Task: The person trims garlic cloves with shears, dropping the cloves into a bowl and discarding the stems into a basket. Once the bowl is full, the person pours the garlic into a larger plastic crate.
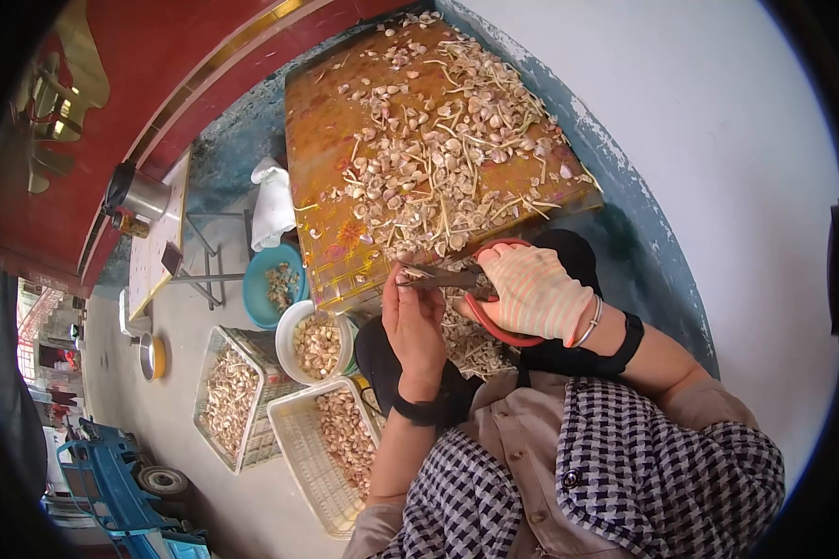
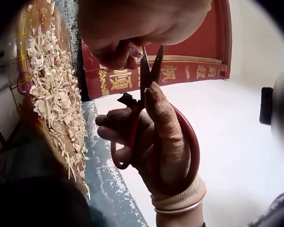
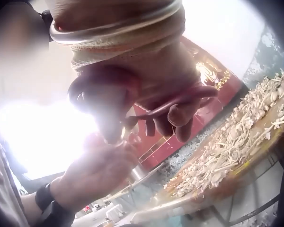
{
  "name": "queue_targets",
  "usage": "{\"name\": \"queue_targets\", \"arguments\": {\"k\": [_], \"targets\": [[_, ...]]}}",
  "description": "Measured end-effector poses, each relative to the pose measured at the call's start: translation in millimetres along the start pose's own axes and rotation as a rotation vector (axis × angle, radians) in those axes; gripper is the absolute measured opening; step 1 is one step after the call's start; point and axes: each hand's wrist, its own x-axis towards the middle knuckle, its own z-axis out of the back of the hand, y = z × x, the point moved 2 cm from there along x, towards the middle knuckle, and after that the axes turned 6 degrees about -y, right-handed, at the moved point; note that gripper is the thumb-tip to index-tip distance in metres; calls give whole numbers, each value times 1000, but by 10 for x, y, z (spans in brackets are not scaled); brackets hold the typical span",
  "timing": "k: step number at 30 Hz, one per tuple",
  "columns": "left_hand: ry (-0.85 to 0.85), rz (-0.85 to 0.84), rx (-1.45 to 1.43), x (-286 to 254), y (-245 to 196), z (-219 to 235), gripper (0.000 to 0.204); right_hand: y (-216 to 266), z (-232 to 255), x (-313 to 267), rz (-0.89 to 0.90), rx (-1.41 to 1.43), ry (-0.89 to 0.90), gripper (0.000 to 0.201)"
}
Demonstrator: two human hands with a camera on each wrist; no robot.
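Observation:
Red-handled scissors (image 1: 457, 279) are gripped by my right hand (image 1: 536, 293), which wears a striped glove. In the left wrist view, the scissors' blades (image 2: 145, 78) stand apart, their tips close to my left hand (image 2: 142, 23). The bare left hand (image 1: 415, 331) pinches a small pinkish-white garlic piece (image 2: 136, 50), mostly hidden by the fingers. Both hands are at the near edge of a low brown table (image 1: 322, 121), where garlic cloves and dry stems (image 1: 438, 158) lie heaped. In the right wrist view, the right hand (image 3: 165, 85) has its fingers in the handle loops.
Left of my legs stand a white bucket of cloves (image 1: 317, 345), a teal basin (image 1: 272, 287) and two crates, one white (image 1: 298, 461) and one pale (image 1: 228, 396). More stems lie between my legs. A white wall (image 1: 718, 140) rises at the right.

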Motion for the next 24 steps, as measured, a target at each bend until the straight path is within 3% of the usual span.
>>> {"name": "queue_targets", "arguments": {"k": [2,5,8,10,11,12,13,14,16,18,20,21,22,24], "targets": [[-116,2,-14,-68,-37,-111,35,33,-11,-31,-33,30,66,46],[-48,-42,63,-70,-4,12,34,28,-62,-62,-53,51,129,43],[-92,-24,21,-93,-3,19,26,67,13,-52,-100,148,209,43],[-53,-4,-13,-63,-18,44,24,-4,-136,-20,-64,398,249,45],[-14,11,-49,-51,-19,50,22,-48,-159,-71,-193,654,354,45],[-84,52,-57,-30,13,60,20,3,-66,-79,-323,909,458,45],[-32,123,-125,-3,29,67,18,14,-54,-47,-369,897,472,47],[22,197,-188,28,30,102,17,-4,-94,-36,-372,900,476,47],[95,238,-317,131,150,324,15,-167,-213,7,-523,1026,236,45],[141,296,-513,245,297,593,14,-544,-470,79,-480,906,171,36],[-85,363,-517,283,309,745,18,-1036,-763,216,-573,1278,122,23],[-21,346,-473,314,343,856,20,-968,-663,342,-988,1964,93,12],[-28,350,-475,312,322,820,20,-1025,-634,528,-551,1231,121,15],[33,372,-373,319,231,722,20,-835,-360,777,-66,441,26,23]]}}
